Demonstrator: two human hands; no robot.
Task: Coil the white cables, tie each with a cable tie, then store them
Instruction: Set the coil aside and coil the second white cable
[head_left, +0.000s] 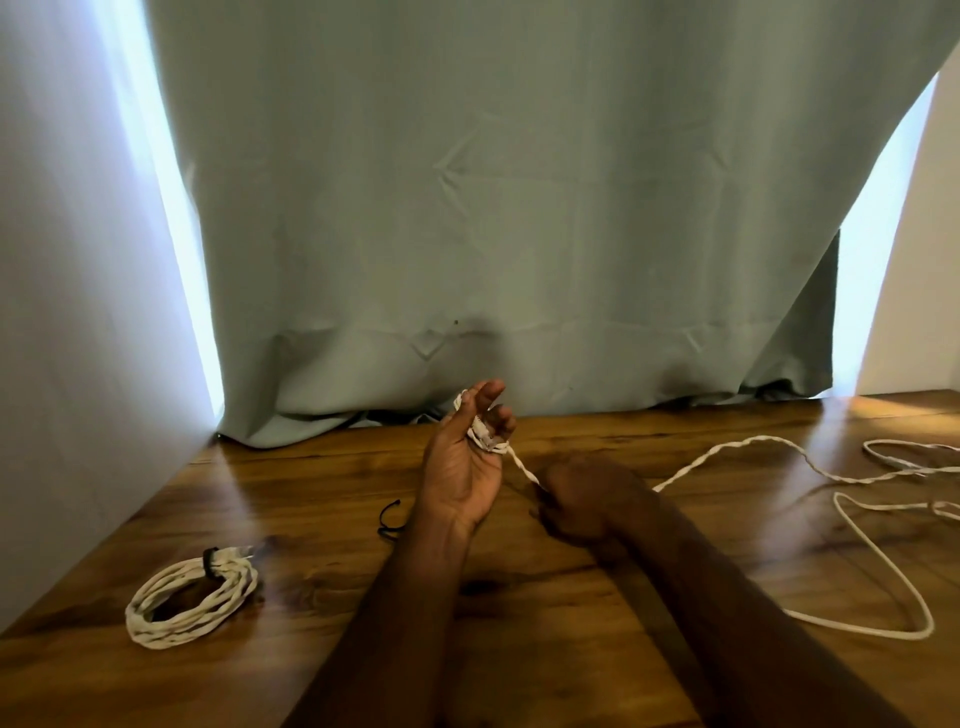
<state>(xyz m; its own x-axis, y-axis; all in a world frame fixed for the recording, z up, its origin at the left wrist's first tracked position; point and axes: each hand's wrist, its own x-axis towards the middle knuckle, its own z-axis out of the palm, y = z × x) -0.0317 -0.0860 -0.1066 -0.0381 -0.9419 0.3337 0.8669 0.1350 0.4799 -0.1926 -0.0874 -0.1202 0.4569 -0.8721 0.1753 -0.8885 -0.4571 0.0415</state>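
My left hand (462, 462) is raised palm-up over the wooden table (571, 597), with the end of a white twisted cable (727, 452) wound round its fingers. My right hand (576, 499) grips the same cable just right of the left hand. From there the cable trails loose across the right side of the table in wide loops. A finished white coil (192, 603), bound with a dark cable tie (210, 561), lies at the left. A loose black cable tie (389, 517) lies beside my left wrist.
A grey-green curtain (519, 208) hangs along the table's back edge, its hem resting on the wood. A pale wall (62, 312) closes off the left side. More white cable loops (904, 452) lie at the far right edge.
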